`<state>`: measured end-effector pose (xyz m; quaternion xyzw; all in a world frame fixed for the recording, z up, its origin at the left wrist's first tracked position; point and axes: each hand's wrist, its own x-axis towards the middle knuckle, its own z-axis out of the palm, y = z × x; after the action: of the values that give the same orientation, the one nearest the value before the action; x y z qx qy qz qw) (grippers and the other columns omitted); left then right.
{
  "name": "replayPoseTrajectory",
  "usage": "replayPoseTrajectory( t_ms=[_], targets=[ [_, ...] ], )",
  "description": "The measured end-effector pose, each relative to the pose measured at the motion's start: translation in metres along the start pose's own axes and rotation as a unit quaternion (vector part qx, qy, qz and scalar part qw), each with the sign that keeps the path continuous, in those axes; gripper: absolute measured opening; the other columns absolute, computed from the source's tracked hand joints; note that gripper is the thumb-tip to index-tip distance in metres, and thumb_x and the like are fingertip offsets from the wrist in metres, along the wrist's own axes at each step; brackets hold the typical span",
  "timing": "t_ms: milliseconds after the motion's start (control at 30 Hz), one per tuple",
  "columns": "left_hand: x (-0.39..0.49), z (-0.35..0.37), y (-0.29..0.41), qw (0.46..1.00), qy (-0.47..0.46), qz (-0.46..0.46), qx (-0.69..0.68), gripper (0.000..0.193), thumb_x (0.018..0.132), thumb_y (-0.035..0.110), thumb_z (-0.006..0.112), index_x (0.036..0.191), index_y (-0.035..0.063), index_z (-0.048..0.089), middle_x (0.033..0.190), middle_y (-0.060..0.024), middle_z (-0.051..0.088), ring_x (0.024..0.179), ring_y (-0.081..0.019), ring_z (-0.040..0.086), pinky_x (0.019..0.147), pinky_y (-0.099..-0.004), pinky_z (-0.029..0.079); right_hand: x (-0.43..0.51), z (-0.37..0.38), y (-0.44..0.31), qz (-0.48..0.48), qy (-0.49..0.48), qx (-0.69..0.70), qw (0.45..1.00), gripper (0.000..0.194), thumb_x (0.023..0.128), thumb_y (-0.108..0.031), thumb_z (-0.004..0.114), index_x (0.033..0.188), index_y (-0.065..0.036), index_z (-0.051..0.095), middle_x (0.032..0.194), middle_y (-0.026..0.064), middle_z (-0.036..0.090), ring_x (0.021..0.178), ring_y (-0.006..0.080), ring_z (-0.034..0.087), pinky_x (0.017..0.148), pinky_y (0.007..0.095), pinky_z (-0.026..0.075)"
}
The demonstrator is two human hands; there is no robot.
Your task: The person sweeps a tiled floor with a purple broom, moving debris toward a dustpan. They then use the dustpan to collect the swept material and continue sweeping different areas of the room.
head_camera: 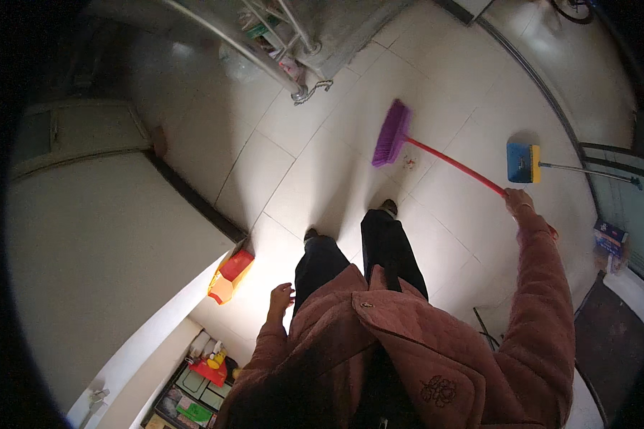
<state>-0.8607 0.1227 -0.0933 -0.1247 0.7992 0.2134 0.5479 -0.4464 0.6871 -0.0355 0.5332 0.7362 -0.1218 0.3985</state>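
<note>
My right hand (518, 202) grips the red handle (456, 169) of a broom, out to the right of my body. Its purple bristle head (392, 133) rests on the pale tiled floor ahead of my feet. A small scatter of reddish crumbs (409, 163) lies on the tiles beside the bristles, close to where the handle joins. My left hand (282, 300) hangs at my left side near my dark trousers, fingers loosely bent and holding nothing.
A blue-and-yellow dustpan (521, 163) with a metal handle lies near the dark floor track (555, 96) on the right. To the left stands a large pale counter (118, 241), with a red-and-orange container (232, 274) at its corner. Metal railing posts (268, 72) rise ahead.
</note>
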Motion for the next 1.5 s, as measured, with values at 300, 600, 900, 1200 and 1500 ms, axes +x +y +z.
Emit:
replayPoseTrajectory(
  t_ms=[300,600,900,1200,1500],
  targets=[
    [-0.015,0.042,0.070,0.999,0.053,0.010,0.000,0.028,0.079,0.012,0.045,0.104,0.0033,0.052,0.086,-0.0107,0.059,0.059,-0.0150,0.058,0.046,-0.0225,0.043,-0.019,0.044,-0.021,-0.089,-0.030,0.029,0.995,0.028,0.086,-0.023,0.035,0.110,-0.012,0.046,0.084,0.0144,0.060,0.078,0.0300,0.059,0.067,0.0410,0.047],
    [-0.007,0.055,0.146,0.992,0.041,0.093,0.069,0.029,0.080,0.014,0.042,0.106,0.0054,0.051,0.088,-0.0089,0.059,0.063,-0.0148,0.058,0.051,-0.0250,0.045,0.006,0.052,0.029,-0.012,-0.068,0.038,0.997,0.022,0.084,-0.023,0.040,0.104,-0.017,0.047,0.089,0.0124,0.058,0.085,0.0287,0.057,0.071,0.0395,0.047],
    [0.039,0.047,0.179,0.997,-0.013,0.045,0.061,0.029,0.078,0.013,0.045,0.105,0.0043,0.052,0.086,-0.0089,0.059,0.063,-0.0155,0.058,0.051,-0.0249,0.044,-0.013,0.016,0.039,0.024,0.004,0.134,0.991,0.028,0.084,-0.023,0.037,0.109,-0.018,0.049,0.081,0.0146,0.060,0.075,0.0323,0.058,0.066,0.0422,0.046],
    [0.109,0.047,0.384,0.972,-0.065,0.197,0.106,0.029,0.078,0.014,0.047,0.104,0.0045,0.053,0.086,-0.0079,0.059,0.062,-0.0149,0.057,0.053,-0.0257,0.045,0.152,-0.121,-0.161,-0.021,0.042,0.190,0.981,0.024,0.081,-0.019,0.040,0.096,-0.012,0.057,0.093,0.0137,0.059,0.087,0.0300,0.057,0.075,0.0390,0.046],
    [0.157,-0.012,0.468,0.989,-0.060,0.128,0.045,0.028,0.075,0.012,0.055,0.102,0.0064,0.054,0.082,-0.0065,0.059,0.060,-0.0147,0.056,0.050,-0.0261,0.044,0.118,-0.195,-0.076,0.082,0.010,0.121,0.989,0.022,0.081,-0.021,0.042,0.094,-0.013,0.058,0.091,0.0145,0.059,0.087,0.0309,0.056,0.073,0.0401,0.045]
  ],
)
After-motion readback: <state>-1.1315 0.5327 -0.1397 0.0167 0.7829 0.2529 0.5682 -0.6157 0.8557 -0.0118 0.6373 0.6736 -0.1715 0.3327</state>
